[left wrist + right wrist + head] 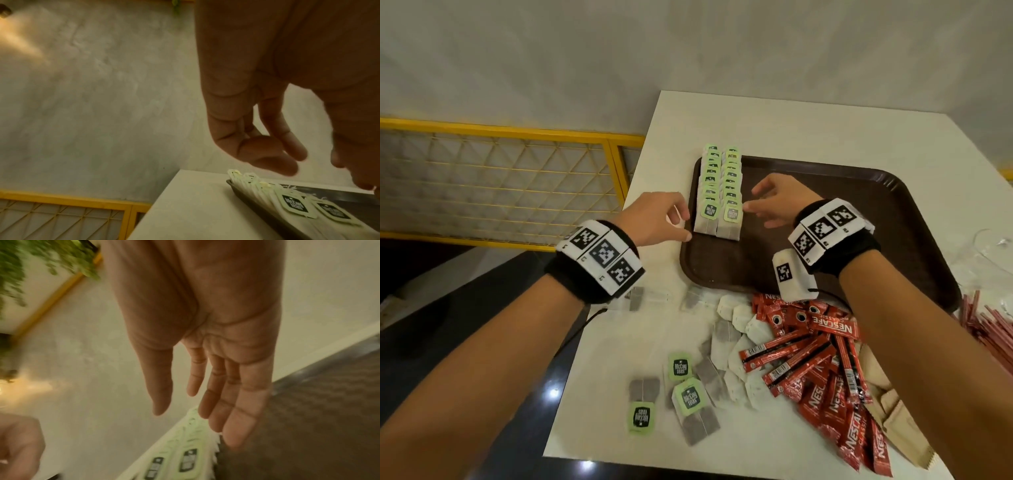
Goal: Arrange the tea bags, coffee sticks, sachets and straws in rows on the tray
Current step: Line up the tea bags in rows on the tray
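**A:** Setting: a white table (pixel 774 116) against a grey plaster wall, with a yellow mesh railing (pixel 493 178) off to the left. What sits between the two hands?

**B:** Two rows of green-tagged tea bags (pixel 720 192), overlapped like shingles along the left edge of the brown tray (pixel 893 212). The left hand (pixel 657 219) is just outside that edge, the right hand (pixel 777 202) over the tray floor, so the rows lie between their fingertips.

**A:** Finger state?

**B:** Left fingers (pixel 267 152) are loosely curled and hold nothing; the thumb tip reaches toward the near corner of the left row. Right fingers (pixel 236 402) are straight and relaxed, palm empty, index tip at or just beside the nearest tag of the right row. Contact cannot be confirmed.

**A:** Why flank the rows?

**B:** Probably to square them: pressing from both sides would keep the overlapped bags aligned and tight against the rim, leaving the wide bare floor beyond the right fingers for the other goods.

**A:** And the rest?

**B:** All well behind the wrists, on the table's near half: loose tea bags (pixel 688 401), red Nescafe coffee sticks (pixel 822 359), pale brown sachets (pixel 897 425) and, at the far right, red straws (pixel 993 329). By this layout the task is at an early stage, with only tea bags placed.
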